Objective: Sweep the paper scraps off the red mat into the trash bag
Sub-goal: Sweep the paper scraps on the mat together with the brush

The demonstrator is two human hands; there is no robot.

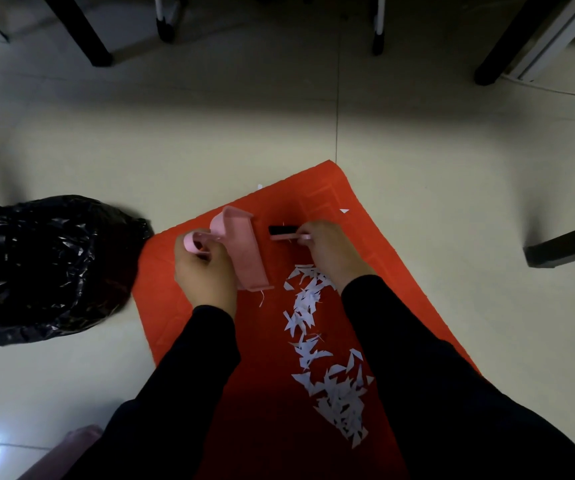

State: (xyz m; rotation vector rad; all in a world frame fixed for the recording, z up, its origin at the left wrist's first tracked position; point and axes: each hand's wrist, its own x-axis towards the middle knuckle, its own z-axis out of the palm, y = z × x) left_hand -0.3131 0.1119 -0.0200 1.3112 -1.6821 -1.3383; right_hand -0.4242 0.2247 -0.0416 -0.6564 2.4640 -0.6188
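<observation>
A red mat (265,375) lies on the tiled floor. White paper scraps (327,358) run in a long band down its right half, and one stray scrap (344,211) lies near the far edge. My left hand (206,275) grips the looped handle of a pink dustpan (244,251), which stands on the mat with its open side toward the scraps. My right hand (331,251) holds a small pink brush with black bristles (284,232) just beyond the far end of the scrap band. The open black trash bag (47,265) sits on the floor left of the mat.
Black furniture legs (81,29) and white chair legs (166,26) stand at the far side of the floor. Another black leg (566,245) comes in from the right near the mat. A pink object (71,445) shows at the bottom left.
</observation>
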